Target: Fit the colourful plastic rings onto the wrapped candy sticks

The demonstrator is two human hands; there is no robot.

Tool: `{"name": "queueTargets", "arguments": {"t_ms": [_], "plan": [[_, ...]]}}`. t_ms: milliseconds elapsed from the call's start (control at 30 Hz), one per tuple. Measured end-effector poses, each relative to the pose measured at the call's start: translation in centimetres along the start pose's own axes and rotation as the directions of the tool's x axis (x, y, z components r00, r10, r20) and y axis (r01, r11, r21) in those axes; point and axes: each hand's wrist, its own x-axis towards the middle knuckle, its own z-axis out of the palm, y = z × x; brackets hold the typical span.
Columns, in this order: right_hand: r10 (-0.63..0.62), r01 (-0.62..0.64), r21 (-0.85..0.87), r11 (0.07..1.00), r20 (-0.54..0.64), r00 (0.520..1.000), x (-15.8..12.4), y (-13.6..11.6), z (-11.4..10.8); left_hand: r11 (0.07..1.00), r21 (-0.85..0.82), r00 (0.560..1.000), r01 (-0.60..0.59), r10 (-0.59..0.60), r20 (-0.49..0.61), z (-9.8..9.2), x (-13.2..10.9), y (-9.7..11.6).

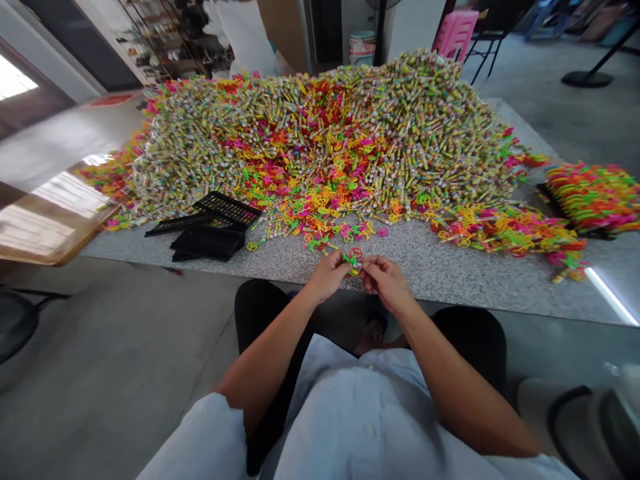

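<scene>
Near the table's front edge, my left hand [327, 275] pinches a small bright green plastic piece [349, 259] between thumb and fingers. Close beside it, my right hand [387, 280] has its fingertips closed at the other side of the same piece, by a small pale-ended tube; the fingers partly hide that tube. A red ring-shaped piece [355, 253] shows just beyond the fingertips. Behind both hands lie loose plastic pieces [325, 203] in yellow, orange, pink and green, mixed with short tubes.
A large heap of small tubes [425, 120] covers much of the grey speckled table [300, 267]. Black slotted trays [210, 241] are stacked loosely at left. On the right stands a tray filled with coloured pieces [595, 197]. A pink stool [456, 33] is behind.
</scene>
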Motion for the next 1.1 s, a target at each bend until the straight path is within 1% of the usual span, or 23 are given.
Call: {"name": "queueTargets", "arguments": {"t_ms": [67,133,267,367,500,600,667,733,800,833,900,967,1033,1100], "plan": [[0.024,-0.025,-0.04,0.999,-0.017,1.0,0.1,-0.1,-0.2,0.997,0.065,0.998,-0.039,0.036,0.042,-0.2,-0.1,0.3],[0.075,-0.075,-0.033,0.997,-0.001,0.997,0.1,-0.2,-0.5,0.99,0.114,0.994,-0.088,0.079,0.079,-0.3,-0.2,0.5],[0.208,-0.214,0.061,0.975,0.091,0.974,0.4,-0.3,-1.2,0.933,0.31,0.983,-0.183,0.173,0.059,-0.4,-0.5,0.4],[0.268,-0.283,0.116,0.952,0.124,0.955,0.4,-0.4,-1.6,0.869,0.439,0.972,-0.226,0.228,0.049,-0.4,-0.6,0.1],[0.276,-0.303,0.168,0.938,0.166,0.947,0.3,-0.6,-2.0,0.803,0.522,0.955,-0.288,0.283,0.091,-0.3,-0.4,-0.2],[0.263,-0.29,0.163,0.943,0.17,0.95,0.1,-0.9,-2.5,0.762,0.561,0.944,-0.322,0.303,0.13,-0.1,-0.3,-0.4],[0.267,-0.295,0.134,0.946,0.189,0.945,-0.1,-1.3,-2.9,0.753,0.563,0.939,-0.34,0.308,0.154,0.0,-0.4,-0.5],[0.275,-0.303,0.089,0.949,0.243,0.93,-0.3,-1.8,-3.3,0.777,0.541,0.946,-0.323,0.278,0.166,0.2,-0.6,-0.5],[0.252,-0.265,0.002,0.964,0.298,0.921,-0.4,-2.4,-3.6,0.824,0.5,0.963,-0.268,0.218,0.157,0.2,-0.7,-0.4],[0.225,-0.215,-0.067,0.974,0.312,0.923,-0.5,-2.7,-3.6,0.846,0.477,0.971,-0.237,0.188,0.151,0.2,-0.8,-0.2],[0.139,-0.062,-0.245,0.967,0.31,0.941,-0.6,-3.3,-3.7,0.875,0.443,0.978,-0.197,0.148,0.144,0.1,-0.8,0.1],[0.037,0.092,-0.395,0.914,0.307,0.951,-0.7,-3.9,-3.7,0.889,0.419,0.98,-0.183,0.13,0.153,-0.1,-0.8,0.4],[-0.007,0.17,-0.459,0.872,0.336,0.942,-0.8,-4.2,-3.9,0.905,0.388,0.977,-0.174,0.11,0.182,-0.3,-0.8,0.5],[-0.019,0.203,-0.467,0.861,0.369,0.929,-0.9,-4.4,-4.1,0.926,0.341,0.971,-0.161,0.088,0.221,-0.3,-0.8,0.4]]}}
